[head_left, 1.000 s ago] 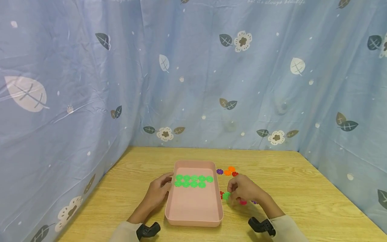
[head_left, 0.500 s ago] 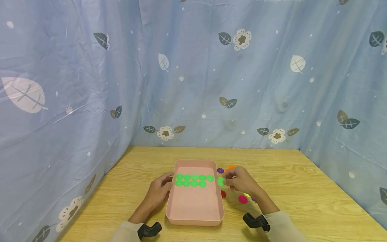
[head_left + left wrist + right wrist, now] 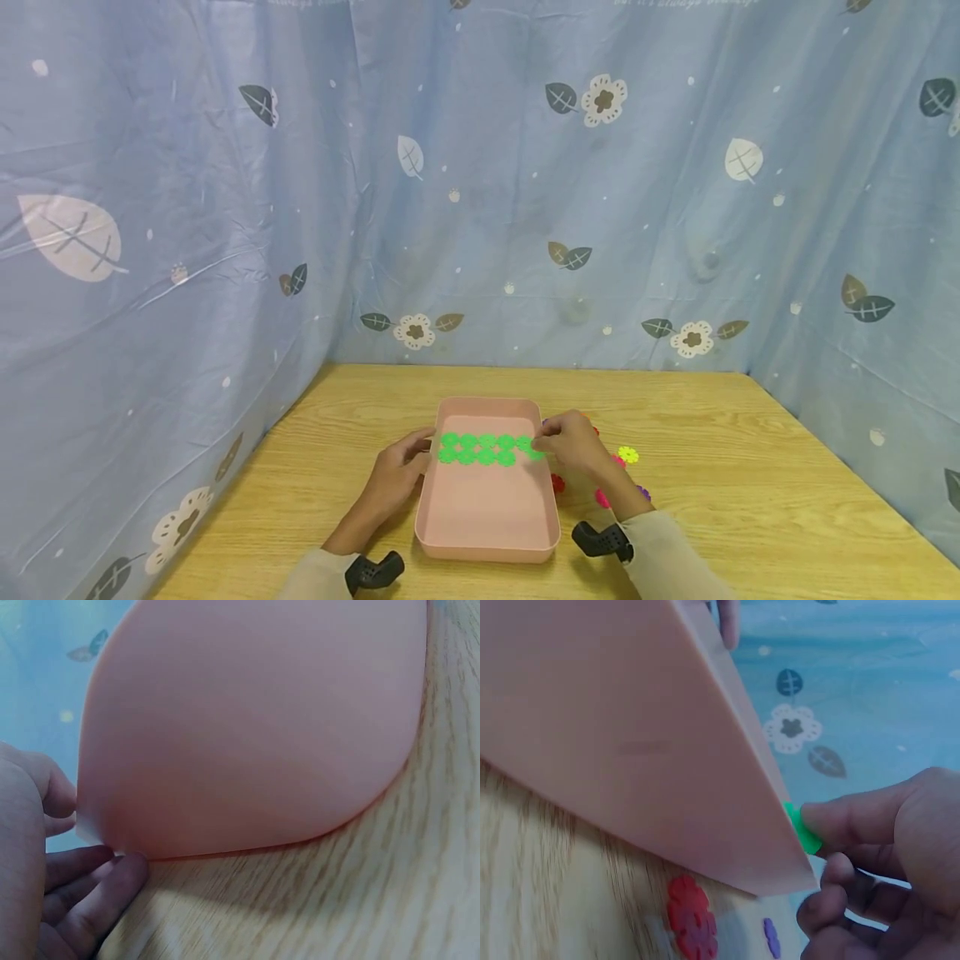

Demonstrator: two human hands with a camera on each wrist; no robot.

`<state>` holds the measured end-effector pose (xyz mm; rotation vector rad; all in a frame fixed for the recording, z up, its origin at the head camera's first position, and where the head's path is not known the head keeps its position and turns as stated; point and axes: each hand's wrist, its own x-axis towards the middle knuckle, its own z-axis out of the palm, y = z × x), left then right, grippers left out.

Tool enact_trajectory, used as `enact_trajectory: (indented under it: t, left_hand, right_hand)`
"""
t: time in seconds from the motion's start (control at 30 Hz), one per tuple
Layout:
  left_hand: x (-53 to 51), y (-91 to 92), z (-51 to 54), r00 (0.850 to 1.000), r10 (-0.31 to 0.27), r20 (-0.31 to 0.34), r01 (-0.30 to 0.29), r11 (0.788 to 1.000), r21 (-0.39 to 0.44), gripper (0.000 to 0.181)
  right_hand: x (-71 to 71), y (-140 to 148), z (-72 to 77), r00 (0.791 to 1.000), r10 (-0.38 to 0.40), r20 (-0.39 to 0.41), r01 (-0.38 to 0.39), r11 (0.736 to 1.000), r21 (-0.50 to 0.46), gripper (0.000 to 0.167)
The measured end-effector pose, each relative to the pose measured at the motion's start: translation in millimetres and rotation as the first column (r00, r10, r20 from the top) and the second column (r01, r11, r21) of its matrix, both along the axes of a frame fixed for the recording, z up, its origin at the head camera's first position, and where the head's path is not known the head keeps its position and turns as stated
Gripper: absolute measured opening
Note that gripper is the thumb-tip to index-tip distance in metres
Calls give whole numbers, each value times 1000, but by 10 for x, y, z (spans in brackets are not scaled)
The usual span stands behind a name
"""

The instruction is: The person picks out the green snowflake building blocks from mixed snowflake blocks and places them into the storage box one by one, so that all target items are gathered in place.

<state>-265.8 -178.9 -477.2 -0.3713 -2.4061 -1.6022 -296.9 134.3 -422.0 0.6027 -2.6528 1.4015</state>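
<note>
A pink tray (image 3: 487,512) stands on the table, with several green flower-shaped plastic discs (image 3: 487,457) laid in two rows across its upper half. My left hand (image 3: 396,477) holds the tray's left wall; in the left wrist view its fingers (image 3: 112,889) touch the outside of the tray near the bottom edge. Over the right wall, my right hand (image 3: 577,446) pinches another green disc (image 3: 804,829) between thumb and index finger. That disc is at the right end of the lower row, partly covered by the fingertips.
Right of the tray lie loose discs: a red one (image 3: 557,483), a yellow one (image 3: 628,455), a pink one (image 3: 602,498) and a purple one (image 3: 643,494). More are partly behind the right hand. A blue patterned curtain (image 3: 510,208) surrounds the wooden table (image 3: 720,467).
My right hand has picked up the green disc from the table right of the tray and carried it up and left over the tray's right wall. The left hand stays at the tray.
</note>
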Motion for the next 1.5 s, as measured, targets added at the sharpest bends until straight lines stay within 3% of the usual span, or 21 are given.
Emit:
enact_trajectory:
  t: [0.27, 0.53, 0.7, 0.9, 1.23, 1.5]
  left_hand:
    - [-23, 11, -2, 999, -33, 11, 33, 999, 19, 44]
    - [-35, 12, -18, 999, -51, 17, 51, 998, 31, 44]
    - [-29, 22, -10, 999, -47, 13, 46, 998, 33, 44]
    - [-29, 16, 2, 999, -42, 13, 42, 999, 28, 44]
    - [-24, 9, 1, 999, -34, 14, 33, 999, 26, 44]
    - [-2, 15, 24, 999, -45, 8, 45, 999, 14, 45]
  right_hand:
    - [-74, -113, -82, 996, -91, 12, 91, 994, 60, 9]
    - [-95, -142, -204, 995, -94, -34, 98, 985, 139, 8]
    - [-75, -157, -205, 994, -111, -20, 113, 981, 161, 7]
    - [-58, -172, -181, 992, -124, 1, 121, 971, 205, 21]
    - [-66, -213, -193, 986, -155, -68, 168, 954, 249, 22]
    - [-49, -219, -182, 983, -177, -55, 185, 949, 254, 23]
